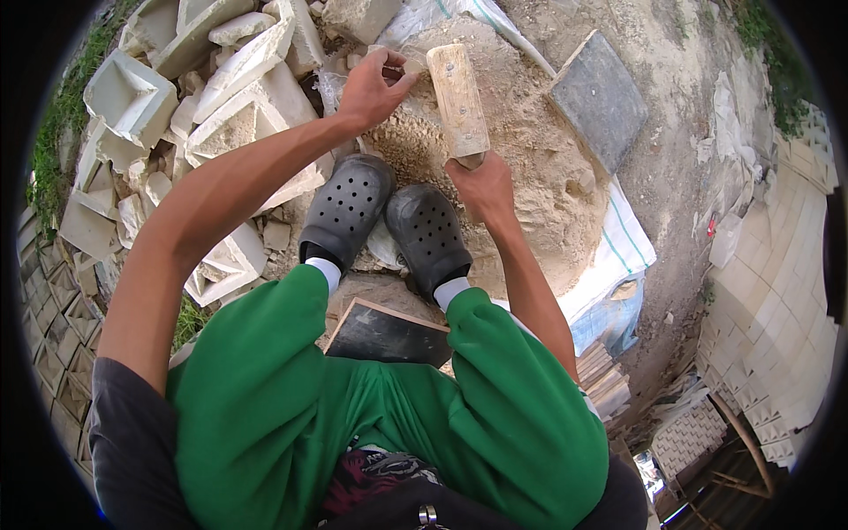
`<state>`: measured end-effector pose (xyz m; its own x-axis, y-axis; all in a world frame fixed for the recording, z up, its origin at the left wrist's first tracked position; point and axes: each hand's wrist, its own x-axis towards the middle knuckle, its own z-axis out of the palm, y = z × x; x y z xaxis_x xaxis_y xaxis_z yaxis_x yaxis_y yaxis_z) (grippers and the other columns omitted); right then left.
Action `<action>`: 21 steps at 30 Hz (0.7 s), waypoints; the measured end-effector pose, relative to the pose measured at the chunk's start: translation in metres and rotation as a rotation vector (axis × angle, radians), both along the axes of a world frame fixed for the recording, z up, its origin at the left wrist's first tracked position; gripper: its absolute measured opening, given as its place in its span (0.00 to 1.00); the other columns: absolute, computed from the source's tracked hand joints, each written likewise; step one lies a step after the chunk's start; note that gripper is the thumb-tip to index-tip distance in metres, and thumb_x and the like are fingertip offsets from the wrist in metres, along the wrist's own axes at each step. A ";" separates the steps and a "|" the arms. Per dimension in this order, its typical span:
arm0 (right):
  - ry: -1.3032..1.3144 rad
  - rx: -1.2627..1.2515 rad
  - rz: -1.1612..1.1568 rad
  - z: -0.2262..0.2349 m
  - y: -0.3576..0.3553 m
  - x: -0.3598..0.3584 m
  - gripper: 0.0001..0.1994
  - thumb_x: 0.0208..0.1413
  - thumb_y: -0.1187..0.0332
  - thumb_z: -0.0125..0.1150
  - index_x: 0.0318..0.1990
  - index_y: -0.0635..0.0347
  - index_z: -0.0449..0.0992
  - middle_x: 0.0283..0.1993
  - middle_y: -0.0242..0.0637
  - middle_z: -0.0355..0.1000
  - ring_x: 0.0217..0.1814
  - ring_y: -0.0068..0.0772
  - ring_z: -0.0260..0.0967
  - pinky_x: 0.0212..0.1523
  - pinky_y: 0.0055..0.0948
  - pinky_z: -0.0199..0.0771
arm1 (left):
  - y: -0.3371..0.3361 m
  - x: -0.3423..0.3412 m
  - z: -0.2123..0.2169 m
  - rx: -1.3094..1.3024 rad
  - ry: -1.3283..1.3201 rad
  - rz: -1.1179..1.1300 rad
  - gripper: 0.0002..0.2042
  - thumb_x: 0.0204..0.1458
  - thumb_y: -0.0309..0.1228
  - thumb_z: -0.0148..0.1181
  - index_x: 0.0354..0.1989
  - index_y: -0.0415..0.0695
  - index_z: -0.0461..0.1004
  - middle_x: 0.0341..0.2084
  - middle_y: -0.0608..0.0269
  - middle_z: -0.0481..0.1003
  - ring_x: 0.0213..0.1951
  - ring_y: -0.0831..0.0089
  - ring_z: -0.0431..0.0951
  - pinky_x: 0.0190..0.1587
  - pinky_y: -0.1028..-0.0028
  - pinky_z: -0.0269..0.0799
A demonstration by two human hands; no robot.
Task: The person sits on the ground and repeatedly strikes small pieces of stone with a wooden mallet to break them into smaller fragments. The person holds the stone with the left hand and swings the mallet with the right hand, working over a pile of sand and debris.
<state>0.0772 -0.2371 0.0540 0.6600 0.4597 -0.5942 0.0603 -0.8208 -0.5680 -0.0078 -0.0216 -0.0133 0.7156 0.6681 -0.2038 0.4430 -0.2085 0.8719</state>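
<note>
My right hand (484, 187) is wrapped round the short handle of a wooden paddle (459, 102), a pale, dusty flat block with screws along its face. The paddle is held above a mound of sandy tan rubble (539, 168). Left of its upper end, my left hand (378, 87) hovers over the mound's edge with fingers curled toward the thumb. A small pale lump shows by those fingertips; whether it is in their grip is unclear. My feet, in grey clogs (349, 208), stand at the mound's near side.
Broken white moulded blocks (132, 97) are heaped at the left. A grey square slab (601, 102) lies at the mound's right, on a white woven sheet (618, 234). Between my legs is a dark board (389, 334). Stacked pale tiles (760, 291) stand far right.
</note>
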 end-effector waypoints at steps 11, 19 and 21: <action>-0.216 0.162 0.137 -0.025 -0.014 0.004 0.18 0.50 0.57 0.69 0.40 0.64 0.82 0.33 0.46 0.81 0.34 0.44 0.81 0.35 0.38 0.78 | 0.001 -0.005 0.005 -0.005 0.035 -0.040 0.23 0.56 0.42 0.68 0.51 0.37 0.74 0.42 0.52 0.81 0.43 0.67 0.83 0.46 0.70 0.79; -0.092 0.181 0.010 -0.002 -0.010 0.007 0.21 0.48 0.58 0.69 0.44 0.65 0.81 0.39 0.54 0.81 0.43 0.55 0.81 0.43 0.43 0.80 | -0.001 -0.008 0.005 -0.019 0.006 -0.032 0.22 0.56 0.41 0.69 0.50 0.37 0.75 0.42 0.53 0.80 0.44 0.68 0.83 0.47 0.70 0.78; -0.144 0.265 0.079 -0.016 -0.017 0.008 0.20 0.48 0.58 0.69 0.44 0.66 0.81 0.38 0.53 0.81 0.42 0.54 0.81 0.42 0.43 0.80 | -0.001 -0.008 0.007 0.020 0.001 -0.051 0.21 0.55 0.40 0.69 0.50 0.37 0.75 0.41 0.54 0.80 0.43 0.70 0.82 0.46 0.71 0.78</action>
<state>0.0848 -0.2537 0.0380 0.6847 0.6393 -0.3498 0.2136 -0.6350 -0.7424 -0.0154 -0.0228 -0.0062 0.7490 0.6343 -0.1915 0.4317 -0.2480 0.8672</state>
